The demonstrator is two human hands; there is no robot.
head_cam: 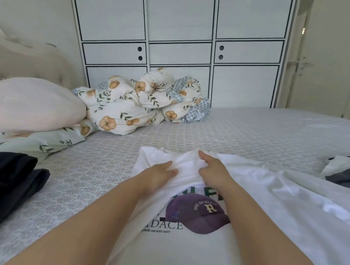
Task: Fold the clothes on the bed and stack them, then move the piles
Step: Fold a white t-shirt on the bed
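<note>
Both hands pinch white T-shirt (215,250) top edge: left hand (160,175), right hand (212,169). Should pull taut, fold w/ edges aligned, away from dark clothes (11,182).

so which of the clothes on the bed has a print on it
The white t-shirt under both hands, with a purple cap graphic and lettering. The dark garment at the left edge and the white and grey pile at the right show no print.
</note>
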